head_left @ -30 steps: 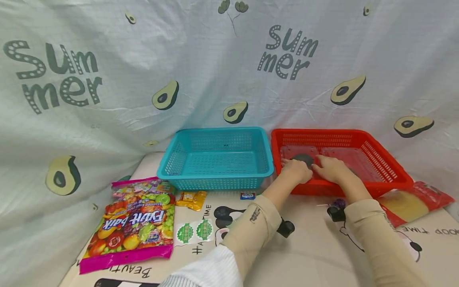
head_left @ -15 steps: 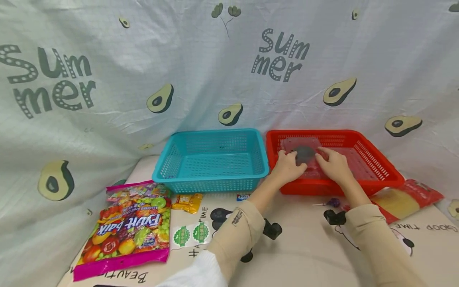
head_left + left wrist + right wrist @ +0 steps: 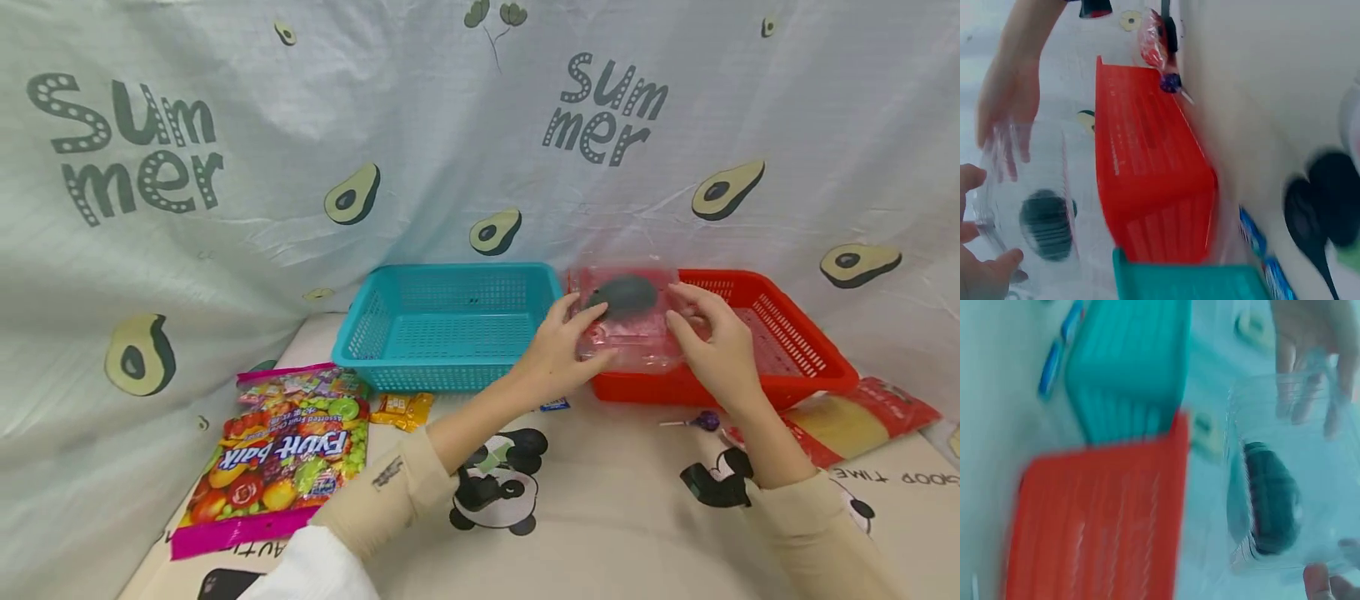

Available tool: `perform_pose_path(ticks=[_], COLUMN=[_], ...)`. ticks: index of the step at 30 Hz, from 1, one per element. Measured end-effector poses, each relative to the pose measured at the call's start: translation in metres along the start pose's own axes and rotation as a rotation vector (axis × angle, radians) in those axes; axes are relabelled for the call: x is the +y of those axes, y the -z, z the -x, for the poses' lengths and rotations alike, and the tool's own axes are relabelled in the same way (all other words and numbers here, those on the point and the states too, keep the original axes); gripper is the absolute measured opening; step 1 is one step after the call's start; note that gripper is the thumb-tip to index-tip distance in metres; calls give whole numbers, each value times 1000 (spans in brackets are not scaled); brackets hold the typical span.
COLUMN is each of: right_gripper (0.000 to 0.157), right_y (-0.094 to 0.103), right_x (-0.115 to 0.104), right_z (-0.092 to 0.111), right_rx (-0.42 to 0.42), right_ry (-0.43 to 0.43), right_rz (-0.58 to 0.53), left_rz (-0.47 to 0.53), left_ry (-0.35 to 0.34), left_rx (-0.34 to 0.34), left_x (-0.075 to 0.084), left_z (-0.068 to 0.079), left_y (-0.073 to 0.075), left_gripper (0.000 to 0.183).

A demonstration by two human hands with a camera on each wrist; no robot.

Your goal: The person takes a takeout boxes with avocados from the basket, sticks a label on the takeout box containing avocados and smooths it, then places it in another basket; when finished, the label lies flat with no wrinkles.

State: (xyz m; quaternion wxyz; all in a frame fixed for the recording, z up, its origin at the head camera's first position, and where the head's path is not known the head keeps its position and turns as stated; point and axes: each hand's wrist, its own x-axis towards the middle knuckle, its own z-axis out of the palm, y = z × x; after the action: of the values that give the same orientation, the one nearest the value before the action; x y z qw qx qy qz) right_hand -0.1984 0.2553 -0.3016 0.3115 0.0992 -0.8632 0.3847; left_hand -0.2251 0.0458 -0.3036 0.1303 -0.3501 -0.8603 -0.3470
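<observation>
- Fingers of our left hand [image 3: 557,350] and right hand [image 3: 717,348] are part-curled at opposite sides of a clear box [image 3: 637,342], both hands gripping it.
- We have that box raised above the left end of the red basket [image 3: 697,393]; a dark green rounded thing [image 3: 628,296] shows inside it.
- We judge the box light, thin-walled and springy; its smooth plastic may slip, and hard squeezing could dent or crack it.
- We would hold it by those opposite sides, near the stiffer edges, and fairly level, since its contents might roll.
- We should mind the red basket's left rim, with the teal basket [image 3: 442,379] just beyond.
- Behind the red basket, cloth [image 3: 420,108] limits us; before it, past a lollipop [image 3: 706,421], the table [image 3: 622,517] gives us more room.
</observation>
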Motion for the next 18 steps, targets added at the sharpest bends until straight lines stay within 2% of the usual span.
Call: perform_pose_path(ticks=[2,5,9,13,18], right_gripper=[39,47,55,55,56], right_y=[-4,-10,-16,-22,-33], right_x=[-15,-36,-58,-71,-75], right_z=[11,31,58,81,102], right_rx=[-18,-102,-224,-322,-419], right_ry=[54,120,135,148,176], right_rz=[-57,-142,-196,-247,-303], left_rz=[-4,-10,-14,-14,-52], left_ry=[-63,-132,-176,-214,-245], left_rx=[37,70,74,77,99], left_x=[-6,-13,-12,-10,-12], left_z=[20,53,100,142,184], left_y=[18,41,63,73,72], left_gripper=[56,56,54,51,47])
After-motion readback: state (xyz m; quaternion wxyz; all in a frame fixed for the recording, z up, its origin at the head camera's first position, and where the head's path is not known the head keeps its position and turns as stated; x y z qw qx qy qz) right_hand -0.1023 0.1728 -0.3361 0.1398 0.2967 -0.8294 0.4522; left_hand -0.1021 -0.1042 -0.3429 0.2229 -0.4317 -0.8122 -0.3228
